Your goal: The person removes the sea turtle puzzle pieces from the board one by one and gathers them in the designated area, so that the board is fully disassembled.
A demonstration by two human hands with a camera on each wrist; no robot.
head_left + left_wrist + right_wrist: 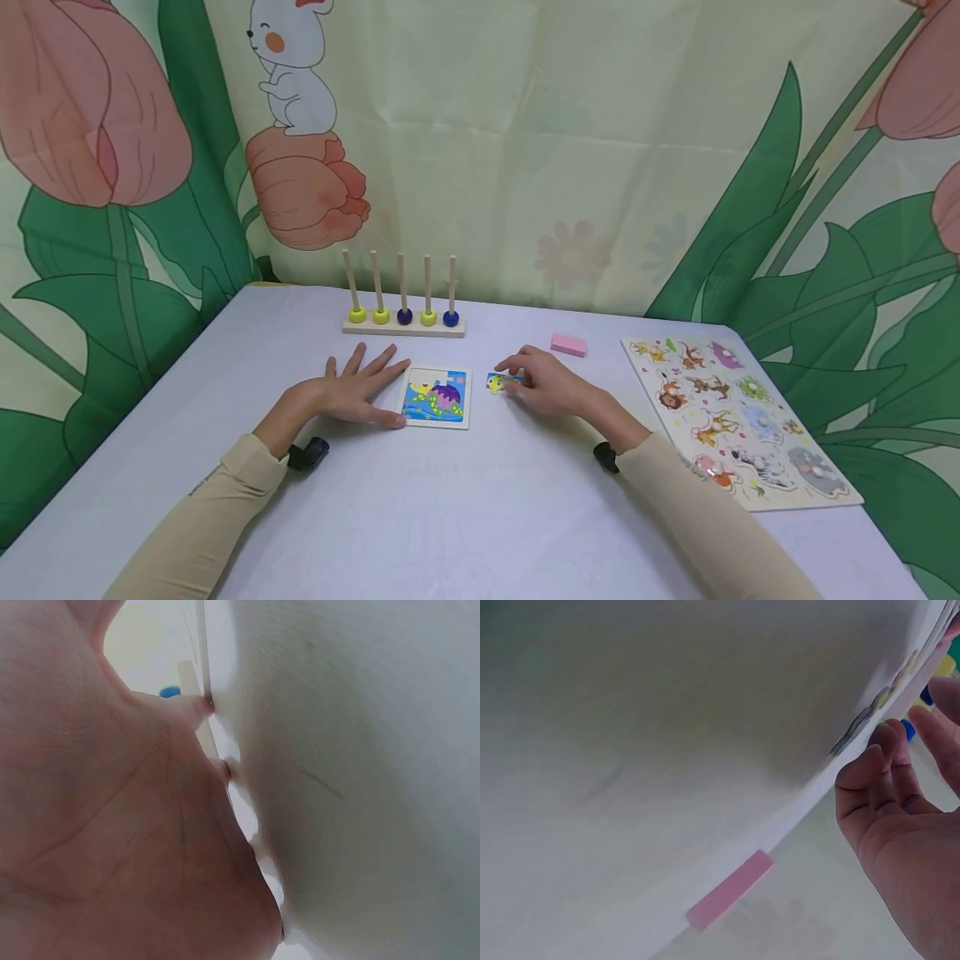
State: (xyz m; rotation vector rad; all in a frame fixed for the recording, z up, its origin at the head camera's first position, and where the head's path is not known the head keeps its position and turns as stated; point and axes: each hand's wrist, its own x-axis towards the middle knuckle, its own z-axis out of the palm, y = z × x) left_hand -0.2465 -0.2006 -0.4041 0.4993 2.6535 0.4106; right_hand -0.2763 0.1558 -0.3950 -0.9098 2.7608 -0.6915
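A small white-framed jigsaw puzzle [469,404] with a dinosaur-like picture lies on the table, its upper part showing a bare gap. Along its left side my left hand [351,393] rests with fingers spread, the index fingertip and thumb at the frame. The palm fills much of the left wrist view. To the right of the frame, a loose puzzle piece [495,382] lies on the tabletop. My right hand [551,382] bends over it, index finger and thumb apart with part of the piece showing between them. The other fingers curl inward in the right wrist view.
Behind the puzzle stands a wooden peg rack [405,329] with yellow and dark blue beads. A pink block [568,345] lies beyond my right hand. On the right, an animal puzzle board [637,358] sits under part of my sleeve. A printed curtain [480,150] hangs behind the table.
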